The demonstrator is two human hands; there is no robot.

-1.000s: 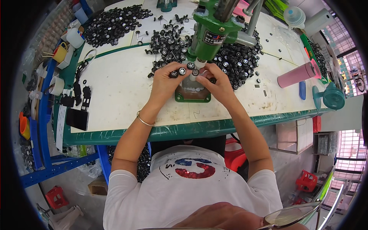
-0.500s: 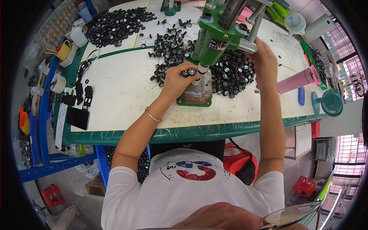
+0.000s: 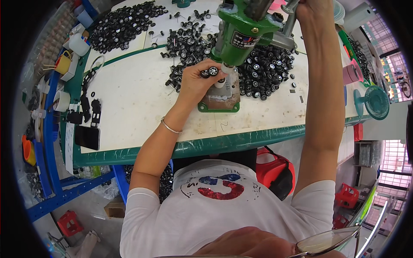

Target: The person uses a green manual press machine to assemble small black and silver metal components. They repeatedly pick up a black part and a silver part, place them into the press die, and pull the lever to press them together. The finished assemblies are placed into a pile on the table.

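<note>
My left hand (image 3: 197, 80) is closed on small black toy wheels (image 3: 209, 72) with silver hubs, beside the tip of a green hand press (image 3: 244, 32). Under that tip, a pale post with a dark wheel on it stands on the metal base plate (image 3: 230, 98). At the top right, my right hand (image 3: 313, 12) is closed round the end of the press lever (image 3: 291, 17); some of its fingers are cut off by the picture's upper edge. Heaped wheels (image 3: 264, 71) lie right of the press, and more wheels on thin axles (image 3: 187, 49) lie to its left.
A large wheel pile (image 3: 122, 26) lies at the far left of the table. Near the left edge are a phone (image 3: 87, 137) and black plastic parts (image 3: 95, 112). A pink cup (image 3: 352, 72) and a small green fan (image 3: 375, 103) stand at the right.
My right hand has moved up and away from me with the lever. My left hand stays by the press tip, still holding the wheels. The whole view has shifted slightly.
</note>
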